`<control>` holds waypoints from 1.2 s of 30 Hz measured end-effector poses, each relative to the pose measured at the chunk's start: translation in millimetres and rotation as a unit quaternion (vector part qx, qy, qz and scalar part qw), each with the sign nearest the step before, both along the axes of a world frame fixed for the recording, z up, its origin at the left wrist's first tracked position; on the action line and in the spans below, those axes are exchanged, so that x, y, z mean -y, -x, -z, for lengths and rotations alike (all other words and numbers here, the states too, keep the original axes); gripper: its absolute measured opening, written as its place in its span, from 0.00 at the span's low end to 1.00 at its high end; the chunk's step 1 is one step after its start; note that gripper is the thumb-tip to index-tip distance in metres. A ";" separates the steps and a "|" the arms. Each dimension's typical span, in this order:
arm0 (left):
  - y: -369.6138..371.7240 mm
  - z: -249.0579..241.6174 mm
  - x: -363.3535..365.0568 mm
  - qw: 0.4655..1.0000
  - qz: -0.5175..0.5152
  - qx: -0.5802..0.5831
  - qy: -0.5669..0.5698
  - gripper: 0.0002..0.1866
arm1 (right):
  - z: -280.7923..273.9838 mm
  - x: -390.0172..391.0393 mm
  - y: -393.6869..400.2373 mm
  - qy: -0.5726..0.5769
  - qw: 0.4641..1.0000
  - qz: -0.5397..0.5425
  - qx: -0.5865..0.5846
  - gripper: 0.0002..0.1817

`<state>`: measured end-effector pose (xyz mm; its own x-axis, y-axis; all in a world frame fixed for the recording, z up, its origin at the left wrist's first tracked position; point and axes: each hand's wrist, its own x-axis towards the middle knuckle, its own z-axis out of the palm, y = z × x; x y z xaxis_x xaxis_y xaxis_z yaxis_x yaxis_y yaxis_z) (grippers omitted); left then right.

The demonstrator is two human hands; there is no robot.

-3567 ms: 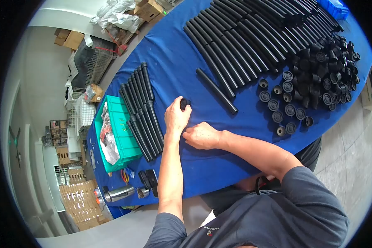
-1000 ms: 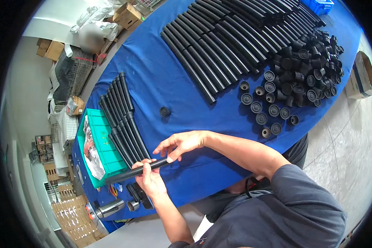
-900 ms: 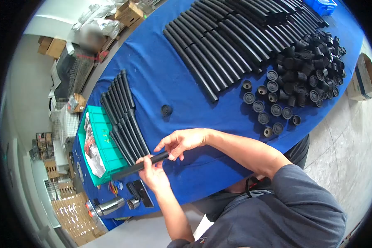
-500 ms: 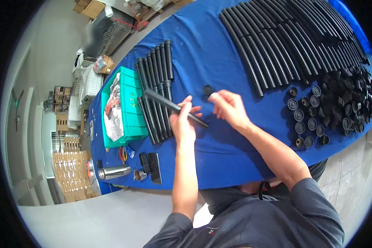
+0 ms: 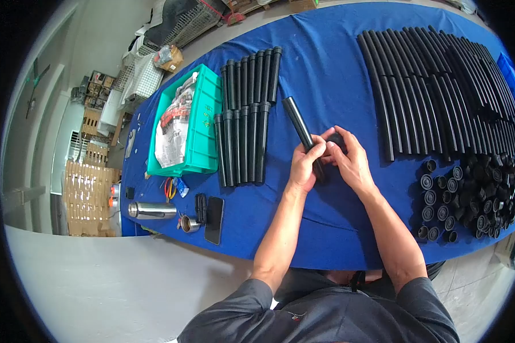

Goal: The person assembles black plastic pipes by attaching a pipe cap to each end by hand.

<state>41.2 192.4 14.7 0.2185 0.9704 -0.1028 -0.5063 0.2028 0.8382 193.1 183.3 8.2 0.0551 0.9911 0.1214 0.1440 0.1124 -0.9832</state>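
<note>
My left hand (image 5: pixel 306 166) is closed around a black tube (image 5: pixel 298 121), which slants from upper left to lower right over the blue cloth. Right beside it, my right hand (image 5: pixel 350 162) has its fingers wrapped round a round black cap (image 5: pixel 337 140), partly covered by the fingers. The two hands nearly touch. To their left lie two rows of black tubes with collared upper ends (image 5: pixel 245 146). Long rows of plain black tubes (image 5: pixel 409 114) are at the right, with a heap of black caps (image 5: pixel 480 191) below them.
A green crate (image 5: pixel 206 123) with crumpled paper stands at the left. Near the front edge are a steel flask (image 5: pixel 153 210), a metal cup (image 5: pixel 189 224), a black case (image 5: pixel 200 208) and a phone (image 5: pixel 214 220). A blue container (image 5: pixel 512 86) is at the far right.
My right hand has picked up the round cap from the cloth and come close to my left hand. The tube is now steeper. The whole view has shifted.
</note>
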 end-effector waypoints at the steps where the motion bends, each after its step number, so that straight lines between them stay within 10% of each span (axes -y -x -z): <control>1: -2.5 -5.0 2.8 1.000 -0.005 0.001 -0.005 0.06 | 0.3 -0.6 -1.8 0.000 1.000 -0.008 -0.003 0.28; 11: 0.4 -0.3 -1.8 0.996 0.072 0.026 -0.036 0.08 | -22.6 -0.3 -20.1 0.078 0.995 -0.055 0.031 0.21; 17: 5.6 -4.2 -7.2 0.994 0.048 -0.011 -0.101 0.14 | -15.0 0.9 -14.0 -0.128 0.971 0.078 0.186 0.23; 26: 15.0 -7.3 0.0 0.988 0.001 -0.066 -0.138 0.29 | -14.5 2.5 -14.6 -0.125 0.954 0.096 0.254 0.29; 36: 15.1 -15.2 13.4 0.914 0.118 0.379 -0.089 0.31 | -8.4 5.6 -13.8 -0.121 0.903 0.062 0.409 0.31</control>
